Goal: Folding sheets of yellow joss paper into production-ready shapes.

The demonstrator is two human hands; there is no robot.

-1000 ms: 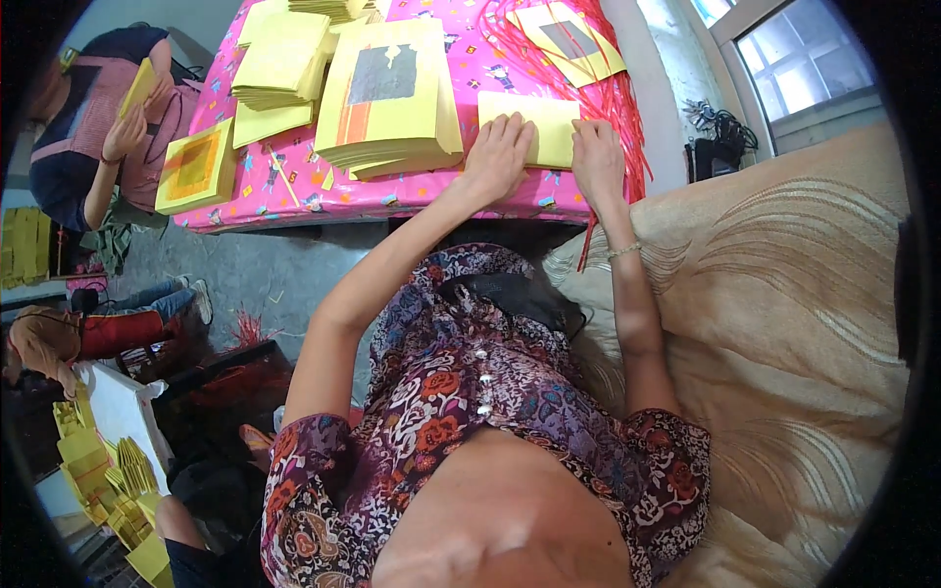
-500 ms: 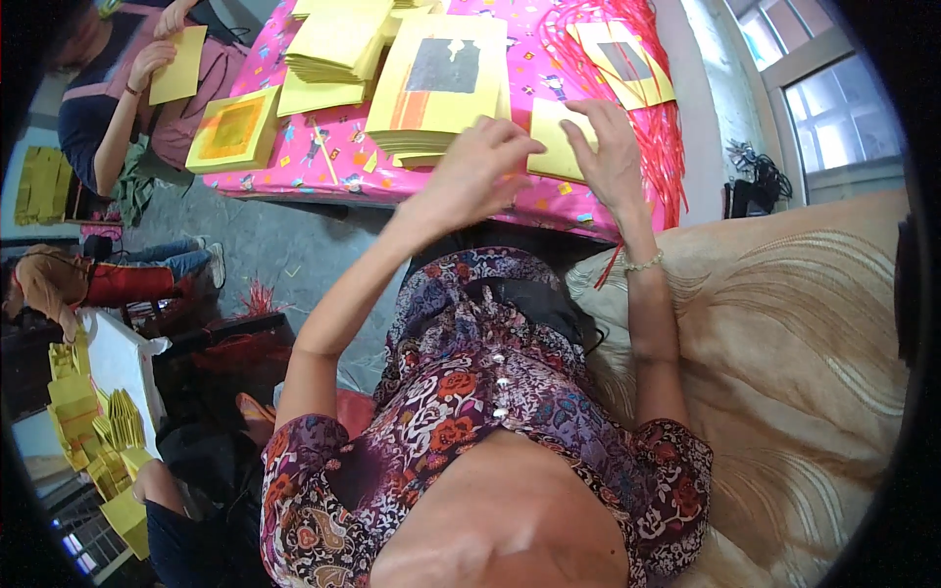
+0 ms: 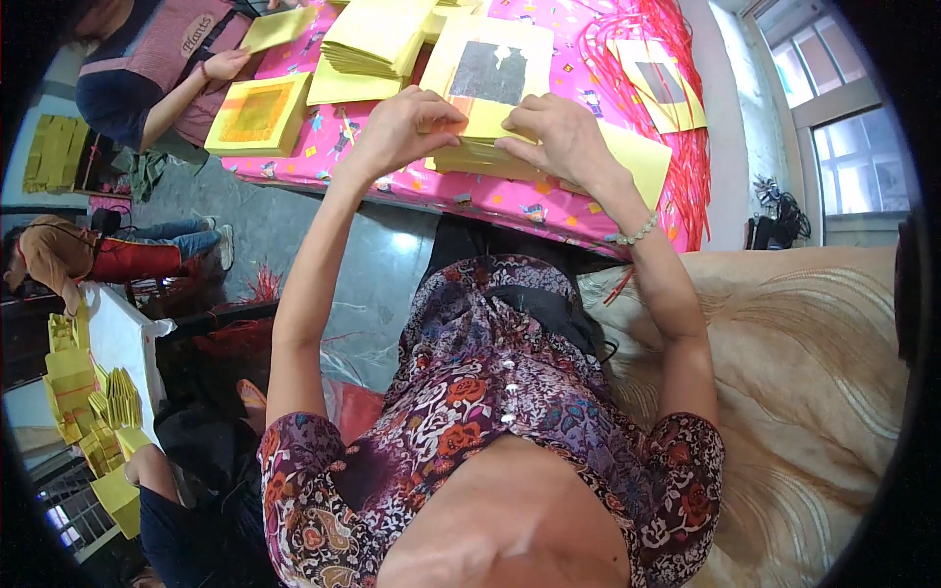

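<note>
A thick stack of yellow paper sheets (image 3: 496,120) lies at the table's near edge, its top face bearing a dark silvery rectangle above an orange-red patch. My left hand (image 3: 404,135) pinches the stack's near left corner between thumb and fingers. At the near right corner, my right hand (image 3: 561,139) grips the paper edge the same way. How many sheets lie between the fingers cannot be made out. Partly under my right hand, a plain yellow sheet (image 3: 642,167) rests on the table.
Further yellow stacks (image 3: 368,49) and an orange-marked stack (image 3: 257,116) stand on the pink patterned cloth (image 3: 333,176). Red strings (image 3: 694,186) trail down its right side by another marked sheet (image 3: 659,83). A co-worker's hand (image 3: 227,65) holds yellow paper at upper left. A beige sofa (image 3: 784,333) borders my right.
Both hands have come down onto the near edge of the marked stack; before, they hovered with fingers apart. My left hand moved left. The view has shifted slightly.
</note>
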